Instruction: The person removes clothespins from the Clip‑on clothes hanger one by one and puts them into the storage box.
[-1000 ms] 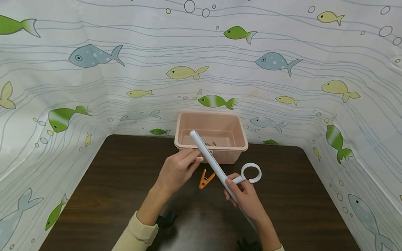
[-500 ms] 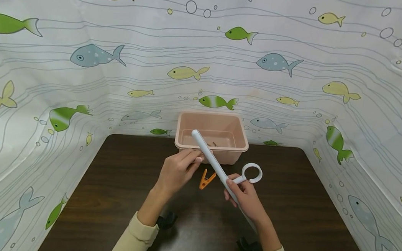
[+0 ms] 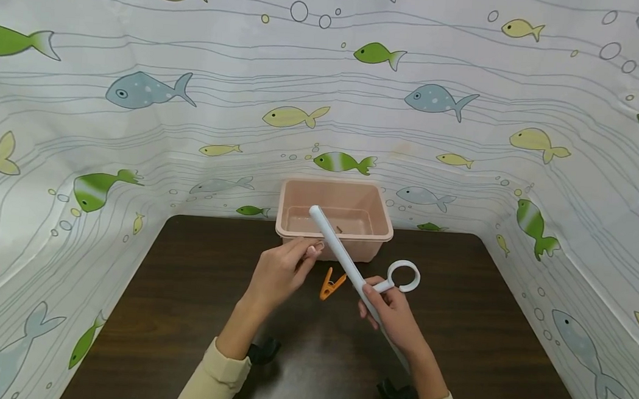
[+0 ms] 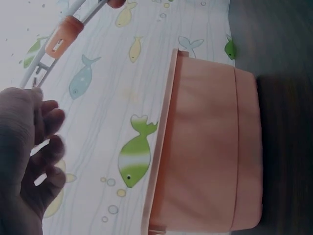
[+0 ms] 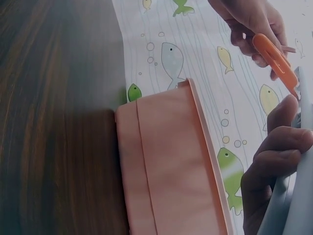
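My right hand grips a long white rod, tilted with its far end up to the left. From the rod's right side sticks out a white open ring. Under the rod, in front of the box, shows an orange clothespin; in the right wrist view the clothespin is right at the rod. My left hand is beside the rod's upper part, thumb and fingertips pinching a small thin brownish piece, whose kind I cannot tell. In the left wrist view the left hand has its lower fingers loosely bent.
Behind the hands a pink plastic box stands at the back of the dark wooden table, with a small brown item inside. A fish-patterned curtain encloses the table at the back and both sides.
The rod and the orange clothespin have shifted slightly right, widening the gap to my left hand. The small piece at my left fingertips now shows more plainly. The box has not moved.
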Demonstrator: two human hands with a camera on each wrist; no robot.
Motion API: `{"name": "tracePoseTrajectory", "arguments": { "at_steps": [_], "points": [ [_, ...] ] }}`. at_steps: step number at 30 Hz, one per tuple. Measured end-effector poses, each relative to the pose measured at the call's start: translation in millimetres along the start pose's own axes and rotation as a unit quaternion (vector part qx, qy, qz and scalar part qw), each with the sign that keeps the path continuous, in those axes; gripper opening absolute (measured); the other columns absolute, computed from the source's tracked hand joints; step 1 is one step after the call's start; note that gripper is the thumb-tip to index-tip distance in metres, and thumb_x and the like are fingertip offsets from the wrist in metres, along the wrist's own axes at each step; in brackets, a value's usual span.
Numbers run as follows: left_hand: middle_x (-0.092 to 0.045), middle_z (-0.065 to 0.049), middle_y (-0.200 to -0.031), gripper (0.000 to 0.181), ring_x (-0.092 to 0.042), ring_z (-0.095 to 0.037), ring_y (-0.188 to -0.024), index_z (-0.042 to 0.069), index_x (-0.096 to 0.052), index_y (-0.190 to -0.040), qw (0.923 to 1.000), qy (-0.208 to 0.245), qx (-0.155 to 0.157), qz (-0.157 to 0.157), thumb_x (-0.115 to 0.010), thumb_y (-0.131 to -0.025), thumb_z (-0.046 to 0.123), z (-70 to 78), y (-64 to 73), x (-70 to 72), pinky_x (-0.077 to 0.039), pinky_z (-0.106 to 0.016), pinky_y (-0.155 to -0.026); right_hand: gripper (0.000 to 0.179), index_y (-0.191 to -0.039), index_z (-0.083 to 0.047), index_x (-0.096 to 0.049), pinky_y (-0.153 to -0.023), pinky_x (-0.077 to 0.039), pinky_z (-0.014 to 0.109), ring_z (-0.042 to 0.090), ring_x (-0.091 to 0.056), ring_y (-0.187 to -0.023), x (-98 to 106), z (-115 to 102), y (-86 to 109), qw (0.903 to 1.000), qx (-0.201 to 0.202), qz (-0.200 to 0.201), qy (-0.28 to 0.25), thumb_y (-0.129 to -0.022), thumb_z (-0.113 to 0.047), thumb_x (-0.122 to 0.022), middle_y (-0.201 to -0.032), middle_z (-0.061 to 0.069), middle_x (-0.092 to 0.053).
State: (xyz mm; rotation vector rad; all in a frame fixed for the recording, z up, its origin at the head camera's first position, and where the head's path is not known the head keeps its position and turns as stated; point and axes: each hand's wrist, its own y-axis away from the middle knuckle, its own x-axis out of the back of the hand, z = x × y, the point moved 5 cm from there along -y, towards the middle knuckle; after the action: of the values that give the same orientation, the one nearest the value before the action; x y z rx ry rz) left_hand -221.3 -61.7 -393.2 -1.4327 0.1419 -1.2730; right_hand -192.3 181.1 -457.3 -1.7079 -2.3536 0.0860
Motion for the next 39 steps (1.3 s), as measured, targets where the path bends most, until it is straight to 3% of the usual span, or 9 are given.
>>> {"name": "tracePoseTrajectory", "arguments": {
  "at_steps": [6,12,17,20,24,27,31,35,39],
  "points": [
    [-0.075,-0.004,-0.096,0.018,-0.066,-0.014,-0.068,0.007,-0.069,-0.12,0.9981,-0.013,0.039,-0.047,-0.073,-0.104,0.013,-6.2,-1.7,-8.2,-0.055,-0.033,-0.057,0.024,-0.118,0.0,-0.06,-0.042,-0.044,0.038,0.015,-0.048,-0.048,5,2,0.3,0.9998,-0.005,0.016,0.011,-0.116,-0.022,-0.051,-0.075,0.004,-0.063],
    [-0.053,0.0,-0.075,0.015,-0.048,-0.014,-0.062,0.011,-0.06,-0.102,0.9851,0.01,0.131,-0.111,-0.062,-0.111,0.022,-20.0,-7.6,-17.1,-0.042,-0.031,-0.056,0.025,-0.12,0.0,-0.06,-0.043,-0.044,0.034,0.013,-0.049,-0.049,6,5,2.2,0.9996,-0.014,0.021,0.008,-0.116,-0.023,-0.051,-0.075,0.003,-0.063],
    [-0.072,-0.002,-0.095,0.025,-0.064,-0.019,-0.075,0.019,-0.063,-0.128,0.9721,0.048,0.186,-0.135,-0.054,-0.114,0.038,-30.8,-12.5,-25.6,-0.054,-0.044,-0.07,0.023,-0.12,-0.001,-0.06,-0.044,-0.044,0.031,0.015,-0.048,-0.049,6,6,3.9,0.9998,-0.015,0.016,0.001,-0.116,-0.022,-0.051,-0.075,0.003,-0.063],
    [-0.074,0.0,-0.113,0.032,-0.068,-0.02,-0.087,0.024,-0.063,-0.136,0.9706,0.054,0.185,-0.143,-0.047,-0.115,0.043,-33.9,-17.5,-33.2,-0.057,-0.048,-0.077,0.024,-0.12,0.001,-0.06,-0.043,-0.044,0.032,0.016,-0.048,-0.048,7,7,4.4,0.9998,-0.013,0.018,0.0,-0.116,-0.022,-0.051,-0.075,0.003,-0.063],
    [-0.068,-0.002,-0.107,0.026,-0.062,-0.022,-0.086,0.021,-0.063,-0.123,0.9709,0.049,0.177,-0.154,-0.045,-0.116,0.038,-37.2,-27.4,-44.1,-0.053,-0.046,-0.073,0.026,-0.121,0.003,-0.059,-0.043,-0.044,0.031,0.017,-0.048,-0.048,8,7,4.6,0.9998,-0.01,0.017,0.0,-0.117,-0.021,-0.05,-0.076,0.003,-0.063],
    [-0.068,-0.001,-0.107,0.014,-0.067,-0.021,-0.09,0.019,-0.062,-0.117,0.9726,0.036,0.165,-0.16,-0.059,-0.112,0.032,-40.9,-36.4,-51.2,-0.056,-0.05,-0.082,0.026,-0.12,0.002,-0.059,-0.043,-0.044,0.032,0.016,-0.048,-0.048,8,7,4.6,0.9998,-0.01,0.017,0.004,-0.117,-0.021,-0.05,-0.075,0.003,-0.063],
    [-0.072,-0.003,-0.107,0.02,-0.073,-0.021,-0.092,0.016,-0.069,-0.116,0.9747,0.026,0.143,-0.17,-0.076,-0.103,0.03,-45.0,-52.8,-61.1,-0.058,-0.05,-0.086,0.023,-0.119,-0.002,-0.061,-0.042,-0.044,0.037,0.012,-0.048,-0.048,10,7,4.9,0.9994,-0.016,0.03,0.011,-0.116,-0.022,-0.051,-0.075,0.003,-0.063],
    [-0.076,-0.004,-0.095,0.032,-0.07,-0.021,-0.082,0.017,-0.077,-0.123,0.972,0.005,0.148,-0.183,-0.075,-0.102,0.042,-53.4,-67.6,-68.2,-0.055,-0.041,-0.07,0.02,-0.12,-0.005,-0.061,-0.043,-0.044,0.038,0.011,-0.049,-0.049,8,8,5.6,0.9994,-0.02,0.027,0.013,-0.116,-0.023,-0.052,-0.075,0.002,-0.064],
    [-0.082,-0.002,-0.1,0.04,-0.076,-0.021,-0.087,0.023,-0.077,-0.132,0.9712,-0.057,0.141,-0.184,-0.069,-0.104,0.05,-63.8,-75.4,-71.3,-0.057,-0.041,-0.07,0.02,-0.122,-0.006,-0.061,-0.043,-0.045,0.039,0.012,-0.049,-0.05,5,9,6.1,0.9996,-0.02,0.018,0.012,-0.116,-0.023,-0.052,-0.076,0.002,-0.064]
  ]
}}
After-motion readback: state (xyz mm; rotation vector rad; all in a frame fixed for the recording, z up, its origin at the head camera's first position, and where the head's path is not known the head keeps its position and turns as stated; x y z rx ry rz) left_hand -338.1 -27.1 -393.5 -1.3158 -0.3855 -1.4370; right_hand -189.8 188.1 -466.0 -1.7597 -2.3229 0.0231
